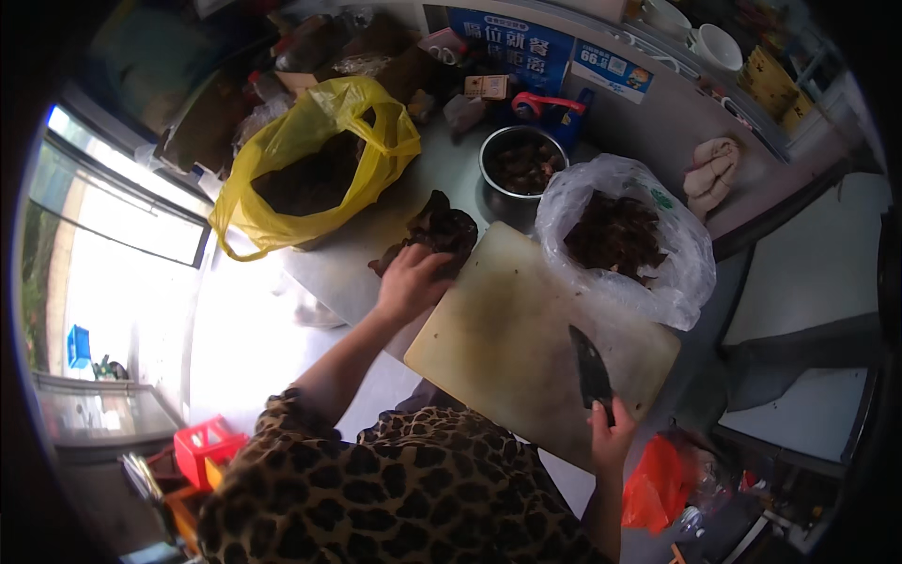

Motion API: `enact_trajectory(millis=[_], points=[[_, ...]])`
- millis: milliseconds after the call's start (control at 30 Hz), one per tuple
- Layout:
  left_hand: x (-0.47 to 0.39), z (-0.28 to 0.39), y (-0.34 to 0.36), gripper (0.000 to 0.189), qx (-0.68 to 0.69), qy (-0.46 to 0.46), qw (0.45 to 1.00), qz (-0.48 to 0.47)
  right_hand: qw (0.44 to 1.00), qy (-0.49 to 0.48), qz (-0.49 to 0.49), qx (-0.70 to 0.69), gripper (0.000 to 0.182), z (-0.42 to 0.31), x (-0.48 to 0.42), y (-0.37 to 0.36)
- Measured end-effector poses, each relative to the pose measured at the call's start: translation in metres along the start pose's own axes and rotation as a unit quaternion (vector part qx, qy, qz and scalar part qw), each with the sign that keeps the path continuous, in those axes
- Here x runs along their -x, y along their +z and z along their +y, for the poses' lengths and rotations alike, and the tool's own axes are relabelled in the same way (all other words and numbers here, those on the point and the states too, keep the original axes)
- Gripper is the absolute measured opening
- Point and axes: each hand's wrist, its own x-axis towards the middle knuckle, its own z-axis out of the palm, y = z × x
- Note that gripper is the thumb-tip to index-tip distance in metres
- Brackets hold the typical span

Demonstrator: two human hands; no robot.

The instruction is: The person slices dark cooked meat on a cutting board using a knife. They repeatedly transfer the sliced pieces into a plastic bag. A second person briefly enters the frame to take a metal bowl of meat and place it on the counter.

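Note:
My left hand [414,280] rests on a dark brown, glossy pile of what looks like wood ear fungus [451,231], left of the cutting board [507,303]. Its fingers reach over the near side of the pile, and the fingertips are partly lost against it. In my right hand [610,431] is a kitchen knife [592,370] with a dark blade, its tip pointing away from me over the board. Beyond the board's far right corner sits a clear plastic bag [687,275] holding dark brown pieces [613,236]. A steel bowl [518,195] beside it contains similar dark pieces.
An open yellow plastic bag [296,229] with dark contents stands at the back left. A red-handled tool [550,102], a small box [486,87] and a beige cloth [712,173] lie near the back wall. Right of me hangs a red bag [655,486]; a red crate [208,448] is lower left.

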Motion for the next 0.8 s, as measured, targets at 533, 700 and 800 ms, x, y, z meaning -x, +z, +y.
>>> enact_trajectory(millis=[533, 700, 800], points=[[-0.047, -0.056, 0.014, 0.039, 0.243, 0.072, 0.952, -0.172, 0.994, 0.049, 0.091, 0.019, 0.016, 0.010, 0.021, 0.072], [-0.049, -0.062, 0.014, 0.054, 0.006, 0.122, 0.959, -0.255, 0.993, 0.055, 0.094, 0.043, 0.019, 0.009, 0.019, 0.077], [-0.054, -0.068, 0.006, 0.057, -0.021, 0.147, 0.954, -0.259, 0.991, 0.058, 0.119, 0.027, 0.019, 0.008, 0.023, 0.080]])
